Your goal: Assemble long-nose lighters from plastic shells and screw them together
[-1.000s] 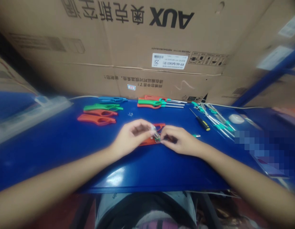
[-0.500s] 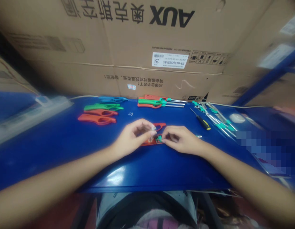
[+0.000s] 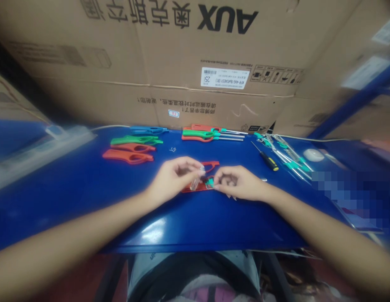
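Note:
Both hands meet over a red plastic handle shell [image 3: 210, 164] lying on the blue table [image 3: 87, 184]. My left hand [image 3: 174, 178] pinches a small clear tube-like part [image 3: 195, 183] that hangs from its fingertips. My right hand [image 3: 237, 183] is closed on a small green-tipped piece [image 3: 210, 182] with a thin metal rod, most of it hidden under the palm. The two parts nearly touch just above the red shell.
Red and green handle shells [image 3: 128, 156] lie at the left, a blue one [image 3: 147, 130] behind them. Finished lighters with metal rods [image 3: 210, 134] sit at the back centre, green-tipped rods [image 3: 286, 155] and a black-yellow screwdriver [image 3: 268, 160] to the right. Large cardboard boxes [image 3: 195, 63] wall the back.
The clear part in my left hand has tipped downward and moved slightly left of the green piece. Both hands stay over the red shell.

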Tool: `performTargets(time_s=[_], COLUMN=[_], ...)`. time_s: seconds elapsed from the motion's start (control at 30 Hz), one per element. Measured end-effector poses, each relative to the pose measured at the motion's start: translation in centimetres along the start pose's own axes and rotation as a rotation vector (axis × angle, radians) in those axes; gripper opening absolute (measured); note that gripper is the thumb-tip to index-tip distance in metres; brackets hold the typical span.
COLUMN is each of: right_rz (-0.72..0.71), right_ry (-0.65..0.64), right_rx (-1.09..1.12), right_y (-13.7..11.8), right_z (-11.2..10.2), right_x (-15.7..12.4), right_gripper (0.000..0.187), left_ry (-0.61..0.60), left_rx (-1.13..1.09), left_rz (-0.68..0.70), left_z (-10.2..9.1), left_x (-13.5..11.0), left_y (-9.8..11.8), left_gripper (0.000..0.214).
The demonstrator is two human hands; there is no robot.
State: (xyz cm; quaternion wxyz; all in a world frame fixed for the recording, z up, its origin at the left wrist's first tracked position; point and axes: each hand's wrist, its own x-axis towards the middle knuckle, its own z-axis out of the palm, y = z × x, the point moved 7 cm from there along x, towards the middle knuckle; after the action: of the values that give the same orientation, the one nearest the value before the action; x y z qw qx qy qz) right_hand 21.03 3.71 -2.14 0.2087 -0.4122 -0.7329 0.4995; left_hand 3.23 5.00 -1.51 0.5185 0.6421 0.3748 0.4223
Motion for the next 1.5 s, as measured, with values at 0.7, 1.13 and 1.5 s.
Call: performTargets(time_s=[0.7,1.13,1.5], right_rz=[0.099,-0.009,-0.144], right_ry=[0.052,-0.016,0.005], right_rx=[0.134,0.065,0.077], right_y=[0.0,-0.6,-1.0], right_z=[0.1,0.4,0.5], right_x=[0.1,-0.2,-0.2], right_gripper=[0.032,0.033,0.029], left_ry=[-0.324,-0.304,-0.352], left_rx=[0.044,-0.125,-0.125], left_rz=[-0.358,-0.47,-0.452], left_z=[2.1,2.5,2.6], left_x=[-0.8,-0.8,-0.9], left_y=[-0.7,-1.1,-1.4], left_gripper=[0.037,0.032,0.034])
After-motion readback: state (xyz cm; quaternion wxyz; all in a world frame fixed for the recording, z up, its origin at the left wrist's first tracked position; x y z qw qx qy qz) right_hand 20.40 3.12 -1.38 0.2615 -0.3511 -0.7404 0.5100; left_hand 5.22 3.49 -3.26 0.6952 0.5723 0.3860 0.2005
